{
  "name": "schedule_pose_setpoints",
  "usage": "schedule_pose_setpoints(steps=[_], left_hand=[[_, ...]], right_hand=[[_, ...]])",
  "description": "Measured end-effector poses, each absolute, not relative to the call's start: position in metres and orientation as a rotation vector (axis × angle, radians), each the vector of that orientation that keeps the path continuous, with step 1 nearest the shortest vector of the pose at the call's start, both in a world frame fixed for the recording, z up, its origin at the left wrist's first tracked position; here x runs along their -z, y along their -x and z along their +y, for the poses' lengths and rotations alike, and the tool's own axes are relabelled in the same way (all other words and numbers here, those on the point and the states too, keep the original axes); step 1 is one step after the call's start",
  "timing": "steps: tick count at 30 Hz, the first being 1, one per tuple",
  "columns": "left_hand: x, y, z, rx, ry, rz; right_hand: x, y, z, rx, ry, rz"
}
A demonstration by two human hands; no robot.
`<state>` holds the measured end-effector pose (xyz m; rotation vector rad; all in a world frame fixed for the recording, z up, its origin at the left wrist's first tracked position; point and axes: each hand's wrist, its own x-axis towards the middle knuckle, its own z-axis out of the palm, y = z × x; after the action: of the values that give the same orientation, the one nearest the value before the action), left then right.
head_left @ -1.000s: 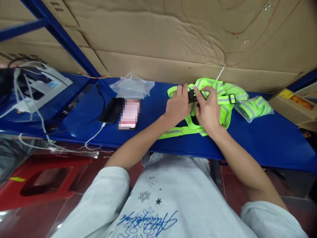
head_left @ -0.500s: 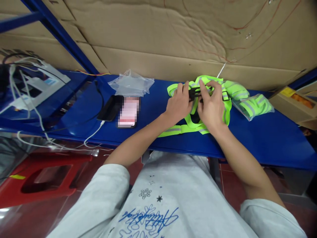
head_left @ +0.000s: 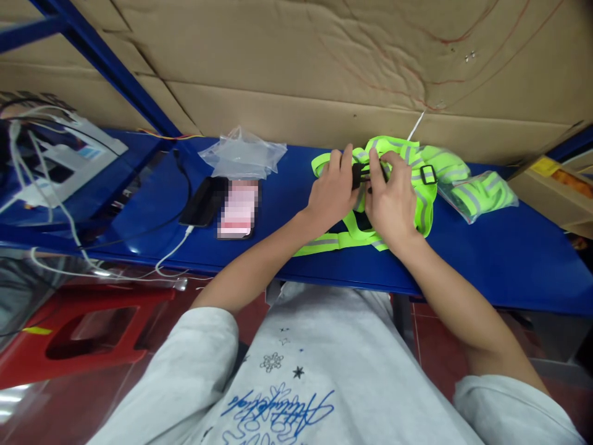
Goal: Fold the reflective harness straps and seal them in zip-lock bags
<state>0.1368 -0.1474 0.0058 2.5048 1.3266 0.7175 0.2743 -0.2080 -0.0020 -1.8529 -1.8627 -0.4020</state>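
A neon-green reflective strap vest (head_left: pixel 419 185) with grey stripes lies bunched on the blue table (head_left: pixel 486 259). My left hand (head_left: pixel 331 194) and my right hand (head_left: pixel 391 204) meet over it, both pinched closed on a small black buckle (head_left: pixel 359 175) threaded on its straps. A second black buckle (head_left: pixel 427 174) sits on a strap to the right of my hands. One loose strap (head_left: pixel 322 246) trails toward the table's front edge.
A bagged green vest (head_left: pixel 479 194) lies to the right, clear plastic bags (head_left: pixel 243 154) at the back left. A phone (head_left: pixel 222 207) with a white cable rests left of my hands. Cardboard lines the wall; a box (head_left: pixel 553 194) far right, cables far left, a red stool (head_left: pixel 83 330) below.
My hands stayed together on the buckle, with the fingers shifting slightly on it. The camera view drifted a little.
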Motion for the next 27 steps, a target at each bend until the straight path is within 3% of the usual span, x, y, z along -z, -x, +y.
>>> schedule_pose_setpoints(steps=[10,17,23,27], left_hand=[[-0.012,-0.126,-0.146,-0.838,-2.516,1.021],[-0.044,-0.077,-0.150,-0.926,-2.504,0.756],[-0.009,-0.068,-0.135,-1.080,-2.008,0.260],[0.020,-0.071,-0.137,-0.923,-1.668,0.302]], right_hand=[[0.006,-0.291,-0.201,0.154,1.532,-1.963],[-0.019,-0.308,-0.208,-0.507,1.221,-1.869],[-0.018,-0.286,-0.216,-0.807,1.120,-1.577],[-0.011,-0.276,-0.215,-0.905,1.087,-1.501]])
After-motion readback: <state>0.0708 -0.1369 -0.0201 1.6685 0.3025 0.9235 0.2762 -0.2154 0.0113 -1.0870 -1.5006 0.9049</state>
